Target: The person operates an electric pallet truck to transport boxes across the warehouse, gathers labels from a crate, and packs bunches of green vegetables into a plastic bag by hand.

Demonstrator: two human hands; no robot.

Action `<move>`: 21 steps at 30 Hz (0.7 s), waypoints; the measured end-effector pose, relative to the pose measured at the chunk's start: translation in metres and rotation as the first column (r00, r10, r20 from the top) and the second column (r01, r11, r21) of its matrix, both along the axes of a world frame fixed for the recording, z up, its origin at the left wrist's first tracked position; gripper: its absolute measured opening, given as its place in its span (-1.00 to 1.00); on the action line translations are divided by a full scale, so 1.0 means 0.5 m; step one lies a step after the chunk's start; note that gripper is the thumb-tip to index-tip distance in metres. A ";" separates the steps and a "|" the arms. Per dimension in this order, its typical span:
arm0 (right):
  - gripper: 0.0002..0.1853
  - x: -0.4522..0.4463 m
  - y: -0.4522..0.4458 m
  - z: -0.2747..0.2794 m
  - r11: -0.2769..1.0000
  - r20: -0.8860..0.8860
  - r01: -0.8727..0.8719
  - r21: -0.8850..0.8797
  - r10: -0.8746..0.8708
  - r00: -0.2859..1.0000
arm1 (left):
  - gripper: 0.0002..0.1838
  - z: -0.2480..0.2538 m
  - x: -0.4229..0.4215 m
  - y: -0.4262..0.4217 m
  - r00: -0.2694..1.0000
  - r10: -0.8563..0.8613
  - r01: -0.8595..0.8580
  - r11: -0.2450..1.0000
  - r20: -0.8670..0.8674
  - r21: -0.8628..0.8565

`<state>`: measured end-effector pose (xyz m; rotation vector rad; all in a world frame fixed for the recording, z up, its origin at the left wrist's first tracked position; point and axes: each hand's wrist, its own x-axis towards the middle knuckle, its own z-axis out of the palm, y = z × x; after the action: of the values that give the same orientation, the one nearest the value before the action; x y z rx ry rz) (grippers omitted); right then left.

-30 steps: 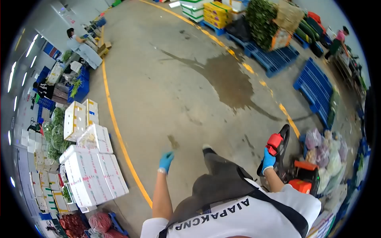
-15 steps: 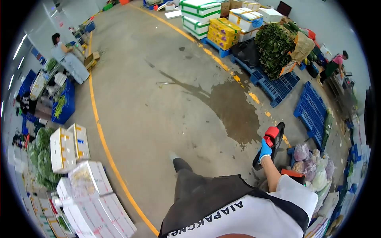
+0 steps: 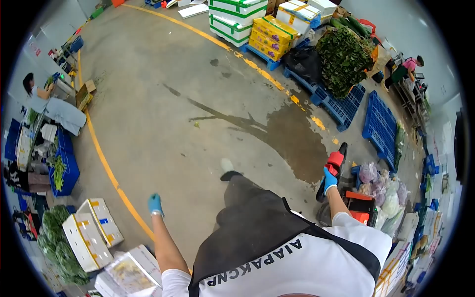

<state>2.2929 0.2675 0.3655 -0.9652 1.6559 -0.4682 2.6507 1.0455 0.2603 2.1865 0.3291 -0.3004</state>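
Note:
My right hand (image 3: pixel 330 180), in a blue glove, is closed around the red and black control handle (image 3: pixel 334 163) of what looks like a powered pallet truck. Part of the truck's red and black body (image 3: pixel 361 204) shows behind that arm. On the other side, my left hand (image 3: pixel 155 204), also gloved in blue, hangs over the concrete floor beside the yellow line. Its fingers look curled in, and nothing shows in them.
A wet patch (image 3: pixel 296 143) spreads over the floor ahead. Blue pallets (image 3: pixel 380 129) and a leafy vegetable heap (image 3: pixel 344 59) stand right, near bagged vegetables (image 3: pixel 391 198). White foam boxes (image 3: pixel 88 242) sit left. One person (image 3: pixel 54 106) works far left, another (image 3: pixel 408 67) far right.
My left arm has come into view at the lower left. The surroundings have shifted as I step forward and turn. My right hand keeps its grip on the handle.

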 end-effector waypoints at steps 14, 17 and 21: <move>-0.43 0.874 -0.039 0.061 0.991 -0.085 -0.058 -0.124 0.047 0.995 | -0.73 0.009 0.535 -0.158 0.730 -0.279 0.261 0.958 -0.623 -0.123; -0.53 1.097 -0.019 0.146 0.968 -0.098 -0.049 -0.247 0.025 0.995 | -0.75 0.016 0.716 -0.124 0.657 -0.250 0.306 0.951 -0.711 -0.052; -0.54 1.320 0.002 0.159 0.979 0.157 0.065 -0.194 -0.035 0.987 | -0.77 0.009 1.068 -0.093 0.649 -0.300 0.394 0.919 -0.699 -0.028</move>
<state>2.9531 0.2685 0.4451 -1.0082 1.5182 -0.7348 3.1849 0.9992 0.2647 2.1701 0.3313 -1.3827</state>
